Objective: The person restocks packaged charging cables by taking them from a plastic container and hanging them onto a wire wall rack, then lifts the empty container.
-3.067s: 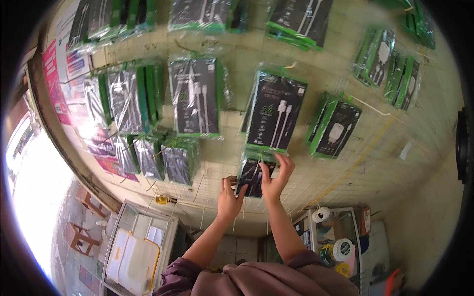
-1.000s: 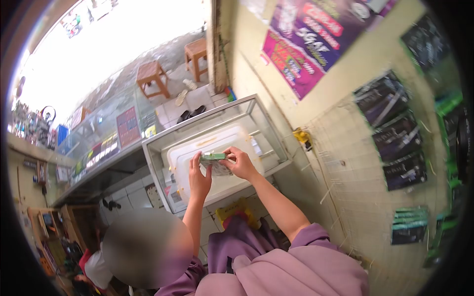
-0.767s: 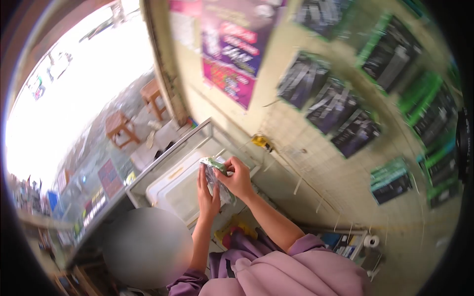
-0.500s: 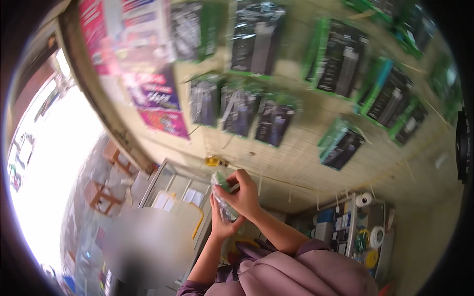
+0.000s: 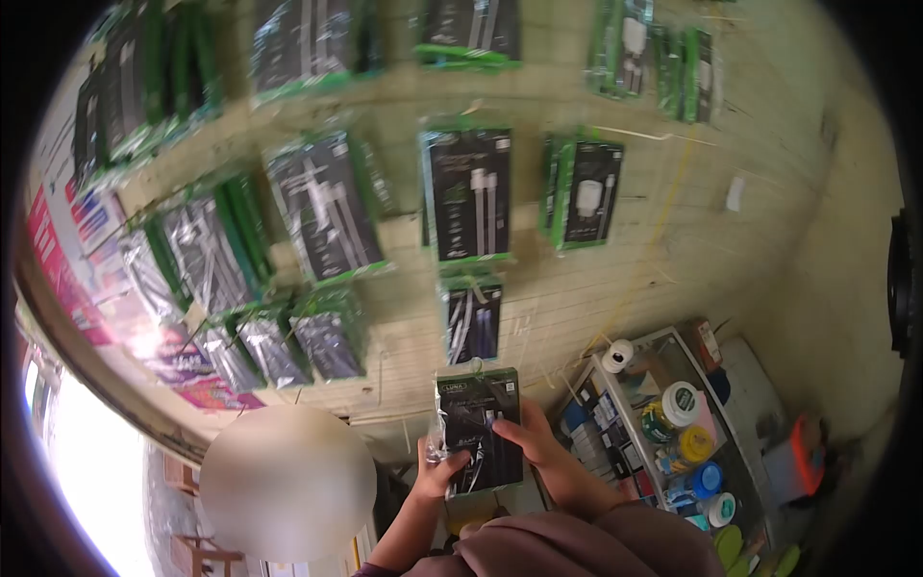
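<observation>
A black and green cable package (image 5: pixel 486 409) in clear plastic is held upright, its printed front facing me. My left hand (image 5: pixel 437 471) grips its lower left side, thumb across the front. On the right edge, my right hand (image 5: pixel 531 438) holds it with the thumb on the front and the other fingers hidden behind. Just above hangs a small cable pack (image 5: pixel 471 320), below a larger cable pack (image 5: pixel 468 195) on the wall grid. A charger pack (image 5: pixel 588 192) hangs to the right.
More packages (image 5: pixel 327 207) hang at the left and along the top. Bare hooks stick out from the grid. At the lower right stands a glass case (image 5: pixel 678 346) with several jars (image 5: pixel 680 406) on it. A blurred round patch covers the lower left.
My view has swung from the doorway side back toward the hanging packs. The package, earlier edge-on between my hands, now shows its front. My right hand has shifted to its right side.
</observation>
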